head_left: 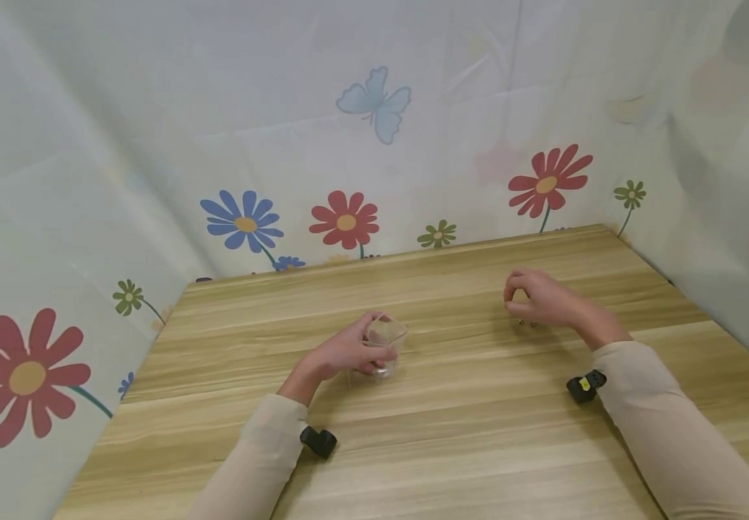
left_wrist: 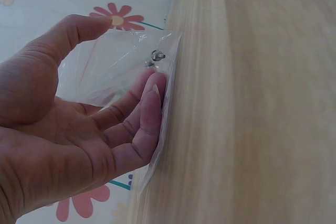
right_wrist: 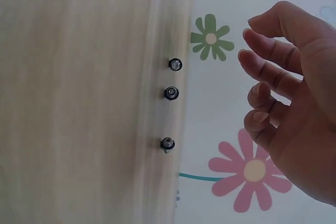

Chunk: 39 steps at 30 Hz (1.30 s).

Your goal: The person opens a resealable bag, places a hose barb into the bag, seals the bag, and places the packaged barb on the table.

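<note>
While a wood-grained table [head_left: 452, 433] spreads below, the right hand [head_left: 543, 300] curves emptily toward its far right corner, thumb and forefinger apart; the left hand [head_left: 351, 350] clasps a clear, squarish plastic cup [head_left: 389, 334] mid-table, probably steadying it. Three round, shiny, dark-rimmed beads [right_wrist: 171, 93] sit near the right hand.

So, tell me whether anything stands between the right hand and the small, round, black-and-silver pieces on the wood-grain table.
Nothing visible stands between the right hand and the three pieces.
</note>
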Tool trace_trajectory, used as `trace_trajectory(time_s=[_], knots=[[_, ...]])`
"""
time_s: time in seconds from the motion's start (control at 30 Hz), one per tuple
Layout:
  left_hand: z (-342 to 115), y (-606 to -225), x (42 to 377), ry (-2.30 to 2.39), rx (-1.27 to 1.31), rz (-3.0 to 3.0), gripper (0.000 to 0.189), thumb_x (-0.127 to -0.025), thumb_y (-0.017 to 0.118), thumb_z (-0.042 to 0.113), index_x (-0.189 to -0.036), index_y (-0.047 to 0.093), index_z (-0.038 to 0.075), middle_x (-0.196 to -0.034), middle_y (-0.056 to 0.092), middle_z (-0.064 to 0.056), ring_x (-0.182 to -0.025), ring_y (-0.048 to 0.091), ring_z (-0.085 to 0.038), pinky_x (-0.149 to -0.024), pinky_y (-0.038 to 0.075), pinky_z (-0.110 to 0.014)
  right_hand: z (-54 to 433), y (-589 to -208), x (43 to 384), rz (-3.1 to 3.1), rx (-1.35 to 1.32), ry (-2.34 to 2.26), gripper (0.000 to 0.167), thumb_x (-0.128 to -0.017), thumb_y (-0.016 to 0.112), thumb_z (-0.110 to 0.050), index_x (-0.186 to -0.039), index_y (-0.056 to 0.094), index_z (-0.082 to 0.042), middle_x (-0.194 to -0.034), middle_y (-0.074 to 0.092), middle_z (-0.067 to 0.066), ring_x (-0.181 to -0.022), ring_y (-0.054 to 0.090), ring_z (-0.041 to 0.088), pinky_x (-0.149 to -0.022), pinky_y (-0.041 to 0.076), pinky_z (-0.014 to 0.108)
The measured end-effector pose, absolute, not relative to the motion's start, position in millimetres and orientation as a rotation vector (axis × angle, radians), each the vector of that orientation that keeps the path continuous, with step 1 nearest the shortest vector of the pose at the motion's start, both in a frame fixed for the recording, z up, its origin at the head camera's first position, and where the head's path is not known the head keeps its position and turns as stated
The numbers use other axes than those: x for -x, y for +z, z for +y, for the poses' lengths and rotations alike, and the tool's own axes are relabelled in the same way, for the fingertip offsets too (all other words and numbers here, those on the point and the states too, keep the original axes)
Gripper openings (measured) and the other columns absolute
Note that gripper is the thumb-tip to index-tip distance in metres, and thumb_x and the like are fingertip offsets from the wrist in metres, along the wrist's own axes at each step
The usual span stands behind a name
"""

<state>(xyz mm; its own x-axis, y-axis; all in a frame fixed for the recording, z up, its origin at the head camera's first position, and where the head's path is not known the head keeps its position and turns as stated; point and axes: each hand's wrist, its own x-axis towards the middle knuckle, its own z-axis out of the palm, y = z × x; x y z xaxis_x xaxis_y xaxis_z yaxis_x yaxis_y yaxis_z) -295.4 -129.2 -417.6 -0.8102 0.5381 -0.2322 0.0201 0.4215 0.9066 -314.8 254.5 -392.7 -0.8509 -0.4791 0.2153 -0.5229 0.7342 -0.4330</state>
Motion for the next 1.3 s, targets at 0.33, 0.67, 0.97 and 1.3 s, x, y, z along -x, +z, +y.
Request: trace_trajectory(time_s=[0.33,0.67,0.97,1.3], knots=[[-129.4,-417.0,296.0,1.394,-0.482,2.176,0.073,-0.089,0.077,0.023,-0.147,0.033,0.016,-0.108,0.057,-0.019,-0.081,0.063,-0.022,-0.065,0.055,-0.032,263.9,-397.5,318.1,-2.890,-0.809,0.725,0.004,-0.088,0.069,-0.004,-0.084,0.067,-0.004,-0.097,0.060,0.009,-0.090,0.058,0.030,-0.081,0.048,0.047],[-129.9,-418.7,295.6,1.386,-0.472,2.190,0.074,-0.089,0.078,0.023,-0.148,0.033,0.015,-0.103,0.060,-0.018,-0.079,0.063,-0.022,-0.066,0.056,-0.033,270.9,-401.4,317.6,-2.948,-0.885,0.629,0.005,-0.086,0.071,-0.002,-0.084,0.068,-0.004,-0.094,0.059,0.009,-0.089,0.059,0.029,-0.083,0.048,0.049],[-129.6,-420.4,296.3,1.387,-0.477,2.183,0.076,-0.089,0.078,0.023,-0.149,0.032,0.013,-0.109,0.056,-0.019,-0.082,0.064,-0.023,-0.068,0.057,-0.035,271.8,-404.7,318.8,-3.058,-0.857,0.637,0.004,-0.088,0.072,-0.006,-0.090,0.068,-0.005,-0.097,0.059,0.007,-0.087,0.055,0.023,-0.081,0.047,0.043],[-129.5,-418.0,295.2,1.377,-0.483,2.187,0.076,-0.089,0.078,0.023,-0.149,0.032,0.013,-0.108,0.057,-0.018,-0.082,0.064,-0.023,-0.068,0.057,-0.035,271.9,-402.7,318.0,-3.126,-0.821,0.666,0.007,-0.089,0.071,-0.005,-0.095,0.068,-0.002,-0.099,0.062,0.008,-0.085,0.055,0.021,-0.077,0.048,0.039]])
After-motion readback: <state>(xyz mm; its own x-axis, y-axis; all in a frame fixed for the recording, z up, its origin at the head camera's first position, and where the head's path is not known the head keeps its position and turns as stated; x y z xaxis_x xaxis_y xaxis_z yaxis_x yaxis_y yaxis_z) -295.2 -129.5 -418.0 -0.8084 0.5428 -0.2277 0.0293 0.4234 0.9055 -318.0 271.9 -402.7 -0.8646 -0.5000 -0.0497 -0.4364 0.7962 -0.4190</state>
